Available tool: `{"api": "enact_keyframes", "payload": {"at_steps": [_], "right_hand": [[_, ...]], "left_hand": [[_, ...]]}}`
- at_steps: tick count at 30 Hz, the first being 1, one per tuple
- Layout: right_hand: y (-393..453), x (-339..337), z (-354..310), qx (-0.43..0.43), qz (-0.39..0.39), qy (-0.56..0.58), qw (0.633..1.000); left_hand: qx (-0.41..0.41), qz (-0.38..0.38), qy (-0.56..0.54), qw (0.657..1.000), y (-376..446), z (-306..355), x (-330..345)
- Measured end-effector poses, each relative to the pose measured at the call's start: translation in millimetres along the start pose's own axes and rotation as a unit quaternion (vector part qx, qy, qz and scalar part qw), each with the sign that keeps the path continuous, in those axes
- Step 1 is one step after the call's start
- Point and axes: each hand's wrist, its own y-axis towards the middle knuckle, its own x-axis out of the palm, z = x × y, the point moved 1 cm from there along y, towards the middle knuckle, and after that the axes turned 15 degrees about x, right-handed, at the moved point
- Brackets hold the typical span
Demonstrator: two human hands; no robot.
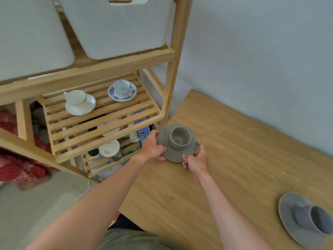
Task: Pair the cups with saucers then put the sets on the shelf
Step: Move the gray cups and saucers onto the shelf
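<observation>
A grey-brown cup (pixel 180 138) stands upright on a matching saucer (pixel 165 137), held over the table's left corner beside the shelf. My left hand (pixel 153 146) grips the saucer's left rim and my right hand (pixel 195 157) grips its near right rim. On the slatted wooden shelf (pixel 108 121) stand a white cup on a white saucer (pixel 80 102) and a blue-flowered cup on its saucer (pixel 122 91). A blue-grey cup (pixel 311 219) rests on a blue-grey saucer (pixel 288 210) at the table's near right.
The wooden table (pixel 225 159) runs along a pale wall. Two white bins (pixel 117 27) fill the shelf level above. The lower shelf holds a lidded container (pixel 109 148), a blue box (pixel 143 135) and other items. Red cloth (pixel 16 166) lies at the left.
</observation>
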Motion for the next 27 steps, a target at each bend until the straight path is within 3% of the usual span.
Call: {"api": "enact_keyframes", "payload": {"at_steps": [8,16,27], "right_hand": [[2.6,137.9,-40.2,-0.056,-0.081,-0.082,0.992],[3.3,273.0,-43.7,-0.083,-0.148,-0.146,0.975],[0.0,336.3,-50.1,-0.107,-0.137,-0.206,0.963]], "left_hand": [[-0.033,0.132,-0.043,0.990,-5.1,-22.8,-129.7],[-0.093,0.227,0.004,0.970,-15.9,-72.3,-238.3],[-0.124,0.275,0.109,0.947,-12.1,-91.7,-284.8]]}}
